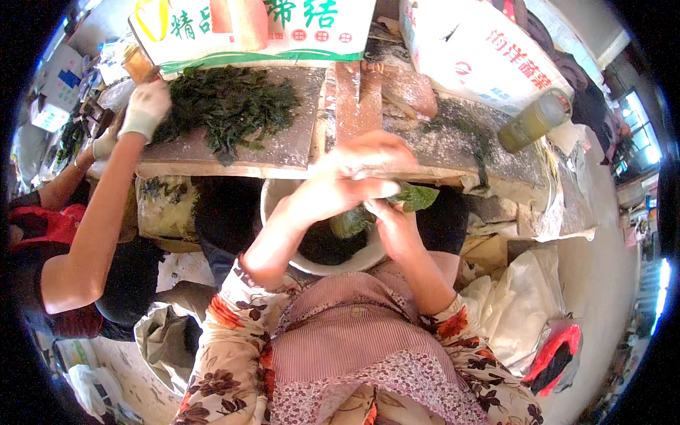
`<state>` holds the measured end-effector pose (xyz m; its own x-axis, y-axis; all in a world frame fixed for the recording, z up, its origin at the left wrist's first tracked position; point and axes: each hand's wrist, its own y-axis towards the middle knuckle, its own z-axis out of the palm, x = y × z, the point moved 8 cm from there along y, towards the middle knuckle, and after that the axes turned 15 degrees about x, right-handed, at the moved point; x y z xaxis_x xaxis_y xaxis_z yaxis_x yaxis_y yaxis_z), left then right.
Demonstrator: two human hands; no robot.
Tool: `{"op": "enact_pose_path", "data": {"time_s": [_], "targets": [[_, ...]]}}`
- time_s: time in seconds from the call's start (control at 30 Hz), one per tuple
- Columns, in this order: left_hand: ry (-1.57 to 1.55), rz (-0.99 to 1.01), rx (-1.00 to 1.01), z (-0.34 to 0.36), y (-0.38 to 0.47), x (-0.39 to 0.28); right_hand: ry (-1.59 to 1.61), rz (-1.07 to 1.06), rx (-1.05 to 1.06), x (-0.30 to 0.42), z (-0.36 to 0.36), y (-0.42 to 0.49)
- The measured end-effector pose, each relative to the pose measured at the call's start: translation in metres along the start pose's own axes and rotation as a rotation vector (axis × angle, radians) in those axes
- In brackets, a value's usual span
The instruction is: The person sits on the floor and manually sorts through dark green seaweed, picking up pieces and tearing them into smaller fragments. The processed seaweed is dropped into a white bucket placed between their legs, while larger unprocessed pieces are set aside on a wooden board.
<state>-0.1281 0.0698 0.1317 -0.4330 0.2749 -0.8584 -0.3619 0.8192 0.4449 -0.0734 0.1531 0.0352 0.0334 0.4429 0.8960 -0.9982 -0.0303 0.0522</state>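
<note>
In front of my body, over a white bucket [340, 265], both hands meet at a green kelp strip [419, 197]. My left hand [345, 178] lies across the strip from above, its thumb pressed against it and its fingers blurred by motion. Just below, my right hand [396, 223] pinches the strip between thumb and fingers. One green end sticks out to the right. Another green piece [350, 222] shows under my left hand, above the bucket's dark inside; whether it belongs to the same strip is hard to tell.
Dark seaweed [234, 106] is heaped on the board [289, 143] at the left. A co-worker's gloved hand [146, 109] touches the heap. Printed cartons [319, 48] stand behind. At the right, a lidded bottle [534, 122] lies tilted near seaweed scraps [481, 146].
</note>
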Motion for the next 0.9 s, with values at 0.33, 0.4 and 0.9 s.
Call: {"op": "enact_pose_path", "data": {"time_s": [0.33,0.4,0.9], "targets": [[-0.6,-0.531,-0.019,0.101,-0.089,0.082,-0.056,0.003,-0.247,0.016,-0.058,-0.083],[-0.608,-0.557,-0.066,0.102,-0.085,0.078,0.162,-0.13,-0.316,0.016,-0.085,-0.101],[-0.268,-0.587,0.404,0.156,-0.055,0.121,-0.788,-0.002,-0.79,0.057,-0.177,-0.222]]}}
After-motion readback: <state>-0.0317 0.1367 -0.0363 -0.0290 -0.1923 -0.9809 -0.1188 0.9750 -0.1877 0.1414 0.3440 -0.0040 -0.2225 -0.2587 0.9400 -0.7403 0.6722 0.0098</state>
